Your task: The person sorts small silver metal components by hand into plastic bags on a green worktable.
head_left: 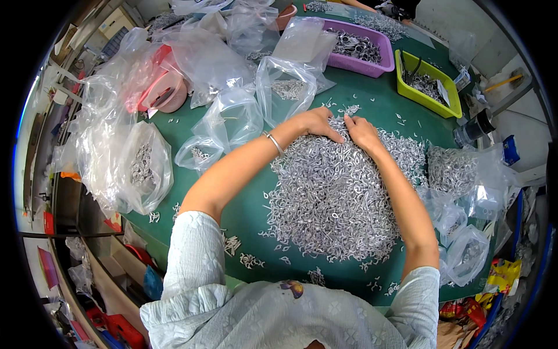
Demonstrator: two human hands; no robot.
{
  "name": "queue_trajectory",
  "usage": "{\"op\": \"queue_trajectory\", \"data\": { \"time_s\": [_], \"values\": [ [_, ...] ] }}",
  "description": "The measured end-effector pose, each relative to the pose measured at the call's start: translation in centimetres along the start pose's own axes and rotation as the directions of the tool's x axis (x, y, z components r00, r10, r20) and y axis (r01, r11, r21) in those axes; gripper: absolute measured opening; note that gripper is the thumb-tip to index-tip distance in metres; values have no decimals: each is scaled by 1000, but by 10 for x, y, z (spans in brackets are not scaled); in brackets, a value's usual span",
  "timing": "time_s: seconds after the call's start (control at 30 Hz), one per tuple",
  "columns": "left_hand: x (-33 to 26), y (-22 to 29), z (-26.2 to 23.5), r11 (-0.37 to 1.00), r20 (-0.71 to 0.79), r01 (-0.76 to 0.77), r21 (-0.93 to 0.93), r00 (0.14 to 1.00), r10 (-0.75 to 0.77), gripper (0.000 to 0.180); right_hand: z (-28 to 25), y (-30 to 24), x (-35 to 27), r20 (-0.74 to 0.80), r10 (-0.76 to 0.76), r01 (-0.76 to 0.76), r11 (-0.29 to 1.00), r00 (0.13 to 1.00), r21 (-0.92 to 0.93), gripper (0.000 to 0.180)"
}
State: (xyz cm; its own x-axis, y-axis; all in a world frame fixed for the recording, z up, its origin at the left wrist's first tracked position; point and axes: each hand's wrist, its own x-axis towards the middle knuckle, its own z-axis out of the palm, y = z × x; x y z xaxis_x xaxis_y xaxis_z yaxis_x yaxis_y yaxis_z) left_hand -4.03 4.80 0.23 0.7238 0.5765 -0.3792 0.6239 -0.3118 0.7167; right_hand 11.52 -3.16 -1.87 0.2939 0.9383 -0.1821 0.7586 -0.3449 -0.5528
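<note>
A broad heap of small silver-grey metal pieces [334, 198], many of them looped, lies spread over the green table. At the far edge of this heap, my left hand [317, 123] rests with its thumb stretched apart from the fingers. It appears open, and a silver bangle [273, 143] circles that wrist. Close by on the right, my right hand [364, 134] touches the same heap, its fingers pointing away and partly bent. It also looks open, with no single piece visible in it. Some fingertips of both hands are hidden among the pieces.
A purple basket [388, 60] and a yellow-green basket [457, 104] hold metal parts at the far right. Clear plastic bags [157, 168] crowd the left, beside a pink container [173, 96]. A filled bag [453, 168] lies right. Small piles [251, 261] dot the near edge.
</note>
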Motion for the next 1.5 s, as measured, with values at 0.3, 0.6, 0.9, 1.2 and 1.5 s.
{"op": "queue_trajectory", "data": {
  "time_s": [0.3, 0.6, 0.9, 1.2, 1.5],
  "values": [
    [-16, 4, 22, 989, -91, -137, -61, 987, 131, 94, -17, -7, -22, -30, -55, 56, 998, 998, 42, 53],
    [-66, 24, 47, 930, -290, -368, 23, 888, 358, 77, -17, -9, -87, -372, -148, 248, 939, 916, 237, 28],
    [-119, 25, 105, 774, -475, -621, 123, 648, 595, 55, -4, 1, -162, -517, -331, 525, 800, 789, 289, 23],
    [-159, 13, 133, 707, -279, -664, 244, 650, 707, 58, 1, 24, -218, -381, -612, 680, 730, 693, 65, 21],
    [-161, 33, 118, 819, -484, -509, 266, 664, 570, 36, -19, 28, -224, -543, -338, 428, 903, 769, 44, 25]
  ]
}}
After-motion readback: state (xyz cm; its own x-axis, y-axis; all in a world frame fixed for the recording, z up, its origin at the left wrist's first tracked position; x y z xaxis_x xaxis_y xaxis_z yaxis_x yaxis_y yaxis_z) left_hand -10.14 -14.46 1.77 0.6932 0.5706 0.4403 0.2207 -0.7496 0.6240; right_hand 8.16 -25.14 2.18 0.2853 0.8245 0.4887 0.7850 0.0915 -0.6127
